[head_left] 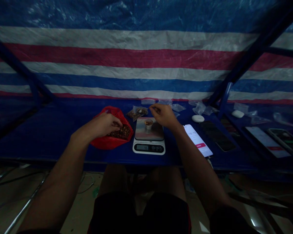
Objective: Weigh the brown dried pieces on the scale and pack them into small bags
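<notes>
A red plastic bag [104,143] lies open, filled with small brown pieces [124,131] like nuts or beans. My left hand [104,124] reaches into it, fingers curled down at the pieces; what they grip is too small to name. To the right stands a white digital scale [148,143] with a lit display. On its metal plate sits a small cup [148,124] holding some brown pieces. My right hand [164,114] is just above and right of the cup, thumb and fingertips pinched together, their content hard to make out. Behind the scale lie small clear bags of brown pieces [138,112].
Clear plastic bags [178,107] lie along the back of the blue table [21,130]. Right of the scale are a lit phone [197,140], a dark phone [217,136] and a white rounded object [198,118]. A striped tarp [136,58] hangs behind, between blue metal posts.
</notes>
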{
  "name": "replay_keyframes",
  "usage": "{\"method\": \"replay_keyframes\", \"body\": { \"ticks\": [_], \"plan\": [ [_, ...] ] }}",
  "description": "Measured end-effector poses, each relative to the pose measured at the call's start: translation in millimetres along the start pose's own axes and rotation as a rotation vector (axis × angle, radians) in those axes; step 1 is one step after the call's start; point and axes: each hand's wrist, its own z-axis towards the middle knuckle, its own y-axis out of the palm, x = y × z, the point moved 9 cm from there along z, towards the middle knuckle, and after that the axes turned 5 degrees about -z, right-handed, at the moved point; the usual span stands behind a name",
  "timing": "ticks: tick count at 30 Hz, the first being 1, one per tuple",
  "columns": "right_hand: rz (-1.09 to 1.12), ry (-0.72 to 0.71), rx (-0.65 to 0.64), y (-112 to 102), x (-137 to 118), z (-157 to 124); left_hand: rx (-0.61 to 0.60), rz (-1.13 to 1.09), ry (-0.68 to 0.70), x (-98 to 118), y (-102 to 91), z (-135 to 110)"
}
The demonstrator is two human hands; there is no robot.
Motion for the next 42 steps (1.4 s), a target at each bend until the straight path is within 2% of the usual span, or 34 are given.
{"method": "replay_keyframes", "body": {
  "ticks": [4,8,11,14,20,24,31,37,42],
  "plan": [
    [-0.007,-0.003,-0.004,1,0,0,0.076,-0.04,0.106,41,-20.2,0],
    [-0.029,-0.02,-0.004,1,1,1,0.164,-0.144,0.215,83,-33.7,14],
    [-0.038,-0.021,-0.001,-1,1,2,0.181,-0.185,0.321,105,-32.7,29],
    [-0.021,-0.01,-0.007,-2,2,1,0.157,-0.21,0.386,117,-25.6,41],
    [-0.011,-0.006,-0.003,-2,2,1,0.085,-0.243,0.439,129,-11.3,50],
    [-0.009,-0.018,-0.003,-3,0,1,0.044,-0.215,0.43,128,-4.8,54],
    [0.017,-0.011,-0.019,-3,-1,1,0.038,-0.208,0.397,122,-1.8,58],
    [0.002,-0.015,-0.011,-2,0,1,0.015,-0.289,0.37,123,-0.3,54],
    [-0.022,-0.014,-0.024,-1,1,2,0.065,-0.281,0.369,127,-7.4,48]
  ]
}}
